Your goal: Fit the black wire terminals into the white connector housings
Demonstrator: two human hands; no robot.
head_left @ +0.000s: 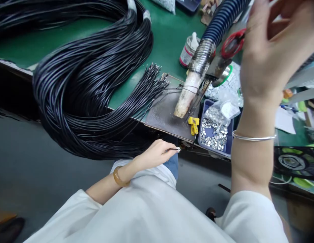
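Note:
My left hand, low in front of my lap, pinches a short end of thin black cable. A small pale tip shows at the cable's end, too small to make out. Raised close to the camera at the upper right is my right hand. It is blurred and cut off by the frame's edge, with thumb and fingers apart and nothing visible between them. A large looped bundle of black cables lies on the green table and hangs over its edge, its loose ends resting near a dark board.
A ribbed hose ends in a pale nozzle over the board. Beside it are a yellow clip-like tool and a blue tray of small metal pieces. Behind stand a jar and red-handled scissors. A fan is at right.

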